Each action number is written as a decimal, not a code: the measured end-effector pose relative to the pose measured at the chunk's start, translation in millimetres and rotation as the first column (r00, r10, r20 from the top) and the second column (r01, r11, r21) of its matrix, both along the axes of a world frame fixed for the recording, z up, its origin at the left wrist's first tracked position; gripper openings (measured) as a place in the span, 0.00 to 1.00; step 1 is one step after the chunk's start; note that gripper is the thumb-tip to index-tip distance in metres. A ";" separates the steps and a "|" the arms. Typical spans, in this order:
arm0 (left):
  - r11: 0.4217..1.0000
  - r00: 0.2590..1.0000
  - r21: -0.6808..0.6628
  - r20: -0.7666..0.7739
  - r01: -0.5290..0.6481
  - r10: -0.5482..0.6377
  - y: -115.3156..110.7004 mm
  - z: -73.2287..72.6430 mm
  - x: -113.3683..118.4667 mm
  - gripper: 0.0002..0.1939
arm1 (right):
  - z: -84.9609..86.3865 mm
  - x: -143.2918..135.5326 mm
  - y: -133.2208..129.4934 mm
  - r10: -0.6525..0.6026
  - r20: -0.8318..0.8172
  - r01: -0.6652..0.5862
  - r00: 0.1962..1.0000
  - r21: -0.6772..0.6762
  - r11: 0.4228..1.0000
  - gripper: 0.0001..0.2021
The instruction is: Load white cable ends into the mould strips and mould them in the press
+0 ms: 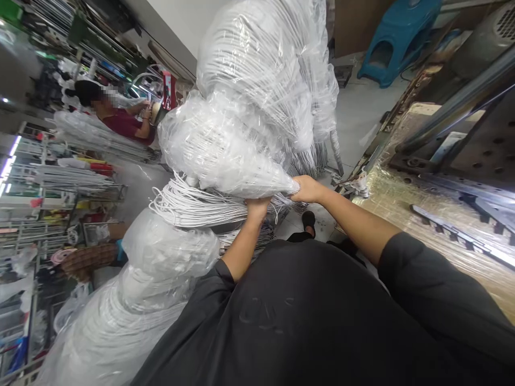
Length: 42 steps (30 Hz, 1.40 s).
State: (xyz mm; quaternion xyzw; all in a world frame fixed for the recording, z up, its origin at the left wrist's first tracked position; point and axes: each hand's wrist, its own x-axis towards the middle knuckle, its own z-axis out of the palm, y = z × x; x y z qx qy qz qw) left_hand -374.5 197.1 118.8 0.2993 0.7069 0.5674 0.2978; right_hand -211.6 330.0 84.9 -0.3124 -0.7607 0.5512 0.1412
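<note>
A bundle of white cables [225,155], wrapped in clear plastic film, lies across the pile in front of me and narrows toward its right end. My right hand [306,189] is closed around that narrow end. My left hand [258,208] is under the same bundle near its middle, its fingers mostly hidden behind the plastic. Just below it, loose white cables [193,206] without a wrap spread out in loops, close to my left hand. Larger plastic-wrapped cable bundles [261,64] are heaped behind.
More wrapped bundles [148,289] stand at my lower left. To the right is a metal machine [462,145] with a worn base, and a blue stool [398,37] stands beyond. A person in a dark red shirt [124,123] works at the left, near racks [76,182].
</note>
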 end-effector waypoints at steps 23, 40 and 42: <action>0.634 0.623 -0.146 0.444 0.760 -0.644 -88.9 11.5 68.2 0.56 | -17.8 79.5 -154.5 -0.058 -0.616 -0.297 0.785 -0.457 0.838 0.37; 0.562 0.550 -0.089 0.376 0.823 -0.746 -99.1 19.6 56.9 0.34 | -132.9 68.6 -204.9 0.071 -0.229 -0.099 0.971 -0.109 0.989 0.28; 0.538 0.538 -0.120 0.390 0.835 -0.748 -97.8 18.7 51.9 0.33 | -138.8 63.7 -206.4 0.125 -0.177 -0.141 0.976 -0.079 0.987 0.15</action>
